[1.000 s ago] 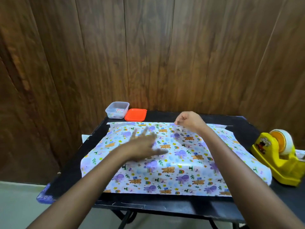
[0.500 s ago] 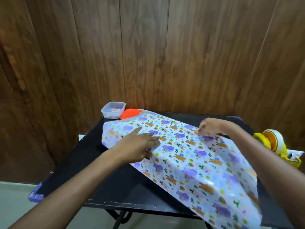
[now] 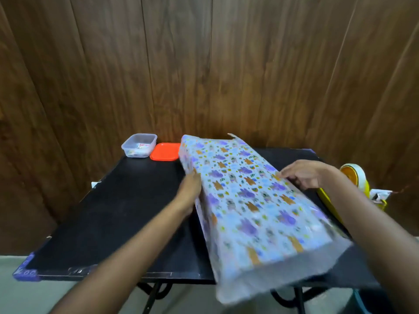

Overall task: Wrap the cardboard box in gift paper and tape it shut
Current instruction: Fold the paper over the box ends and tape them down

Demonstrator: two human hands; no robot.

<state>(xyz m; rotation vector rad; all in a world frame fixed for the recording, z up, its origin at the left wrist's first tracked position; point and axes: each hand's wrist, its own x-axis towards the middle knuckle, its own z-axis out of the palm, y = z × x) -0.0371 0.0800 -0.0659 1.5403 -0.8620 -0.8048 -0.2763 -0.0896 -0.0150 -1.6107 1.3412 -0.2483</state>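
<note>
Gift paper (image 3: pixel 244 200) swung lengthwise, clear tub (image 3: pixel 139 145), orange lid (image 3: pixel 165 151) behind, tape dispenser (image 3: pixel 353 180) right

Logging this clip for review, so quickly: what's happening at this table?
A person is wrapping a parcel at a black table. The gift paper is folded over into a long bundle lying diagonally, its near end loose and overhanging the table's front edge. A bit of the cardboard box peeks out at the far end. The left hand presses the bundle's left side and the right hand holds its right edge. The yellow tape dispenser sits untouched at the right.
</note>
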